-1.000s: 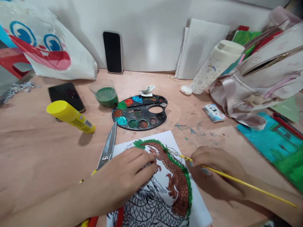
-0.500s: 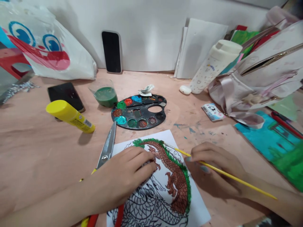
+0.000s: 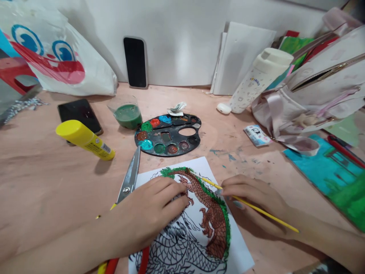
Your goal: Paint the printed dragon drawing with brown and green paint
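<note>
Dragon drawing [image 3: 196, 228] on a white sheet lies at the near edge of our view, on a paint-flecked wooden tabletop [image 3: 57, 182], with its lower part cut off by the frame. We find a brown-painted body and a green band along the outer curve, while the lower coils remain black outline. The right hand [image 3: 253, 201] is closed on a yellow-handled paintbrush [image 3: 264, 214], held between thumb and fingers, with the tip at the dragon's back. The left hand [image 3: 148, 213] lies open on the sheet, fingers spread, gripping nothing. We judge smearing the main risk: if that hand slides over wet paint, colour would drag across the linework. A slip of the brush could also carry paint past the green band. Steel scissors [image 3: 129, 179] lie just beside the sheet, where the left forearm could catch them. A black paint palette [image 3: 178, 137] sits beyond. We cannot tell whether the paint is wet, and the bristles are too small to confirm contact with the paper. The left hand hides part of the figure, and a red object [image 3: 144, 260] at the frame's bottom edge is cut off and unidentified.
</note>
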Demonstrator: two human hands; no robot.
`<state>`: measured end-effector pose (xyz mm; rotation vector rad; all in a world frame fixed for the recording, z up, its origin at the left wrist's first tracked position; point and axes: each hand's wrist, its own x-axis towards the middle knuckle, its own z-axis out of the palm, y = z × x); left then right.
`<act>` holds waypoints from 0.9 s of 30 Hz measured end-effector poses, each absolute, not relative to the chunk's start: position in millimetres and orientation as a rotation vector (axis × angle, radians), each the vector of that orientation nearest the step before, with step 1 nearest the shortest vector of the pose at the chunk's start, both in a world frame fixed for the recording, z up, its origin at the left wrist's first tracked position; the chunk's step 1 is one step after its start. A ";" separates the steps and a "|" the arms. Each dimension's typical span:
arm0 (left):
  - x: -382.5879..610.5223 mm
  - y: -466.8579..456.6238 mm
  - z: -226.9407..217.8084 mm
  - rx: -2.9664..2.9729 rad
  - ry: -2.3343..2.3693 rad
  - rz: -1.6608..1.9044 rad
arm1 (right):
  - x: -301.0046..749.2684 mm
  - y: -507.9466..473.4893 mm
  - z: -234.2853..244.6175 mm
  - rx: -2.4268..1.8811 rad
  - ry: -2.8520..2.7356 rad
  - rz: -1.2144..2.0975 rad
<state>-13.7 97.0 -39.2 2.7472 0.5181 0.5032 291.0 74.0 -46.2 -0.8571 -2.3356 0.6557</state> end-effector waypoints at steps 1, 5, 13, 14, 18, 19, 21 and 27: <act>-14.1 96.9 -38.9 2.741 0.517 0.500 | 291.6 74.1 -45.8 -0.859 -2.345 0.649; -14.5 96.7 -37.5 2.736 0.516 0.493 | 294.6 74.0 -43.8 -0.875 -2.454 0.673; -14.5 96.3 -41.4 2.747 0.515 0.482 | 292.4 73.0 -44.6 -0.837 -2.439 0.676; -14.9 95.9 -41.8 2.749 0.513 0.489 | 291.0 73.0 -44.7 -0.843 -2.419 0.679; -15.1 95.5 -42.0 2.747 0.518 0.498 | 285.9 72.9 -43.6 -0.839 -2.238 0.711; -14.8 95.6 -41.7 2.748 0.519 0.505 | 285.4 73.0 -42.7 -0.833 -2.201 0.717; -13.9 96.1 -40.7 2.753 0.525 0.516 | 285.6 73.2 -40.7 -0.822 -2.198 0.722; -12.8 97.2 -39.3 2.755 0.531 0.530 | 290.6 73.5 -39.7 -0.824 -2.349 0.723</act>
